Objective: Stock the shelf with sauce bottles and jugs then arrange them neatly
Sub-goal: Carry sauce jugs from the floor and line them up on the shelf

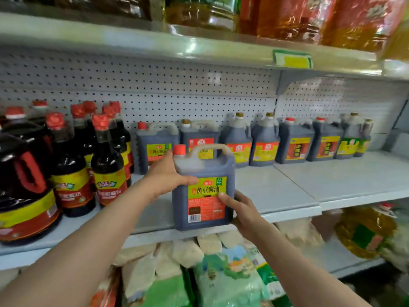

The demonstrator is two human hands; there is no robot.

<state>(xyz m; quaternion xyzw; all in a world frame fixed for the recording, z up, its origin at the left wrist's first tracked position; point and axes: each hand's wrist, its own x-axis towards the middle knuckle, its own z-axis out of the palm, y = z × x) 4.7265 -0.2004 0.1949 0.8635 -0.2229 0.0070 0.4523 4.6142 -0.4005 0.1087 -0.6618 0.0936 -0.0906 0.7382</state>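
A dark soy sauce jug with a red cap and a yellow and red label stands upright at the front edge of the white shelf. My left hand grips its upper left side, thumb across the front. My right hand holds its lower right corner, thumb on the label. Behind it a row of similar jugs lines the pegboard back wall. Tall dark sauce bottles with red caps stand in a cluster to the left.
A big dark jug with a red handle fills the far left of the shelf. Oil bottles stand on the shelf above. Bags of rice and an oil jug lie on the shelf below.
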